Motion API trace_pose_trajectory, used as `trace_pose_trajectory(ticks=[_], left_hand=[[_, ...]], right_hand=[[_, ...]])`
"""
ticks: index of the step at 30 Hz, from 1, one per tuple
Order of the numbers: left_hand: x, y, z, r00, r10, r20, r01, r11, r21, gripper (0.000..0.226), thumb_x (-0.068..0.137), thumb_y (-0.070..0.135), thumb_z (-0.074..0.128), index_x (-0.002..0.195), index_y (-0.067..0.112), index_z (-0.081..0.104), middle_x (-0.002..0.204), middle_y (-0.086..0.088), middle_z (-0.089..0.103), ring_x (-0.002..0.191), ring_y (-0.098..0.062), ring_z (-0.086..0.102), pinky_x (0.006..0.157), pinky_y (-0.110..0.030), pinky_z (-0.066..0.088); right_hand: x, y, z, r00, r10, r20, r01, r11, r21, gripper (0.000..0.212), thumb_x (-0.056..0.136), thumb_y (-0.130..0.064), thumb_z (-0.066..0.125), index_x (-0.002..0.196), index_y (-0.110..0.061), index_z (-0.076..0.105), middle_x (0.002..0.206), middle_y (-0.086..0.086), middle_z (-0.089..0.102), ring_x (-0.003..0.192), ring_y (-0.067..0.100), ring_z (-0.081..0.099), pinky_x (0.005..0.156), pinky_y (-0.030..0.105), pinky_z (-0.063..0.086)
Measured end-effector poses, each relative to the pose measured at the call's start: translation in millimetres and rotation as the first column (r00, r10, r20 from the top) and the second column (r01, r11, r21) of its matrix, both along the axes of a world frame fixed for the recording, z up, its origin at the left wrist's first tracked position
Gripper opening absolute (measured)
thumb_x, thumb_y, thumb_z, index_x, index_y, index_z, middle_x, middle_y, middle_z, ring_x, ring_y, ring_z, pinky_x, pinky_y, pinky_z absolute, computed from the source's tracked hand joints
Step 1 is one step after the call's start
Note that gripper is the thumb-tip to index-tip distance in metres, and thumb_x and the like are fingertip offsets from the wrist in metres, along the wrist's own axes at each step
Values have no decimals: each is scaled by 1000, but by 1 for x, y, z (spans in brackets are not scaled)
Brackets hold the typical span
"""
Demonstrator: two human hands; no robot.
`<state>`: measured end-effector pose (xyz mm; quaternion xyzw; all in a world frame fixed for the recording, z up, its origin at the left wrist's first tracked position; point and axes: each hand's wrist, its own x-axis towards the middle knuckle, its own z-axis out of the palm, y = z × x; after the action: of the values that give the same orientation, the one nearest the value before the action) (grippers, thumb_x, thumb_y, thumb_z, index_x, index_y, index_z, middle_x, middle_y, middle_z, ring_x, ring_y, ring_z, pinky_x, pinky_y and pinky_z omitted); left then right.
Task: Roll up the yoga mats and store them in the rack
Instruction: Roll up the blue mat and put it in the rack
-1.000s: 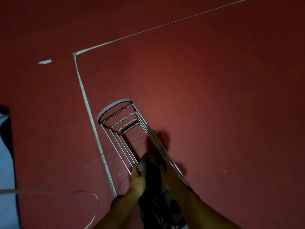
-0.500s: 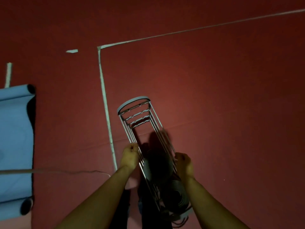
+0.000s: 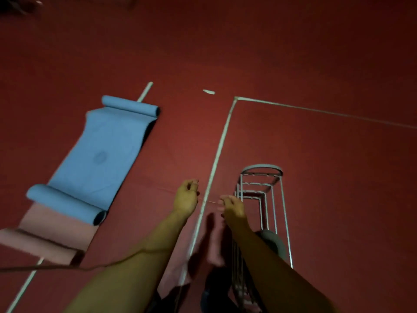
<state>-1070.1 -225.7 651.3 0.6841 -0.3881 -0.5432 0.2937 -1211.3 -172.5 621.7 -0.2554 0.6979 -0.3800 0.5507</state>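
**Both hands free, blue mat next**

The left hand and right hand hover low in the centre of the frame, fingers loosely curled and holding nothing; something thin seems to run between the fingertips, but it is too blurred to say. Just right of the right hand the wire rack stands on the red floor, a dark rolled mat lying low inside it, partly hidden by the forearm.

To the left, well apart from the rack, the blue mat lies mostly flat, curled at both ends. Beneath its near end lies a pink mat, also unrolled.

The blue mat looks soft, light and springy, likely to unroll if let go. A sensible hold is both hands spread across the near curl, rolling it tight, then gripping round the middle of the roll to carry it.
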Motion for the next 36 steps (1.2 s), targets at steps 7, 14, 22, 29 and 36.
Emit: trace_pose_trajectory(ticks=[7, 14, 22, 29, 36], left_hand=[[156, 25, 46, 967, 249, -44, -253, 962, -102, 23, 110, 22, 47, 126, 12, 61, 113, -2, 64, 88, -17, 65, 71, -32, 50], [342, 77, 72, 869, 474, -139, -491, 861, -135, 19, 109, 24, 46, 115, 15, 61, 106, 0, 65, 79, -16, 62, 67, -30, 45], [548, 161, 79, 708, 677, -201, -705, 694, -149, 27, 109, 20, 40, 124, 11, 60, 113, -7, 64, 83, -19, 62, 70, -32, 46], [645, 194, 80, 614, 747, -256, -789, 590, -171, 28, 108, 26, 42, 127, 15, 60, 118, -5, 66, 89, -18, 66, 78, -34, 51], [729, 195, 84, 565, 786, -250, -824, 522, -221, 30, 110, 28, 40, 126, 13, 60, 111, -3, 66, 80, -14, 63, 70, -29, 48]], right_hand=[[169, -19, 45, 961, 275, 33, -272, 960, -70, 30, 106, -8, 42, 90, -21, 64, 90, 3, 69, 67, 14, 64, 70, 26, 50], [360, -1, 92, 874, 486, -26, -483, 860, -166, 26, 105, -12, 44, 93, -24, 64, 94, 4, 72, 70, 15, 66, 82, 36, 54], [557, 52, 126, 718, 695, -44, -687, 696, -208, 22, 105, -13, 43, 104, -14, 66, 96, 6, 70, 67, 14, 67, 62, 24, 50], [651, 73, 141, 575, 807, -132, -815, 552, -176, 27, 106, -13, 40, 115, -7, 65, 100, 7, 69, 72, 18, 66, 57, 24, 46], [737, 50, 137, 475, 869, -138, -876, 452, -169, 27, 108, -15, 41, 117, -9, 65, 103, 7, 70, 77, 18, 66, 68, 27, 50]])
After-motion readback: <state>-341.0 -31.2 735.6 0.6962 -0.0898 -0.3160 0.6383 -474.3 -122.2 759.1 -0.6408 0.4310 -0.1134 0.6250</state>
